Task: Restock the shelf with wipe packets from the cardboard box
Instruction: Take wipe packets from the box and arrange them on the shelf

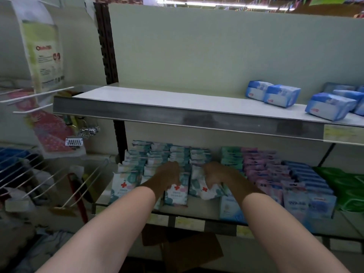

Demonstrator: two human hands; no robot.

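Both hands in wipe packets (175, 192) – L hand (167, 174), R hand (215, 174).

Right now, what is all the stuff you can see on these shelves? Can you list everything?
wipe packets: many, white and teal with a red cross, rows at the left of the lower shelf
lower shelf: one, pale, under the upper shelf
pink packets: many, pink, lower shelf right of the teal rows
dark blue packets: many, lower shelf, further right
green packs: count unclear, far right of lower shelf
blue packs: several, blue and white, right end of upper shelf
upper shelf: one, white top, grey front edge
cardboard box: one, brown, below the lower shelf
wire hooks: several, white, left side
left hand: on a wipe packet
right hand: gripping a wipe packet
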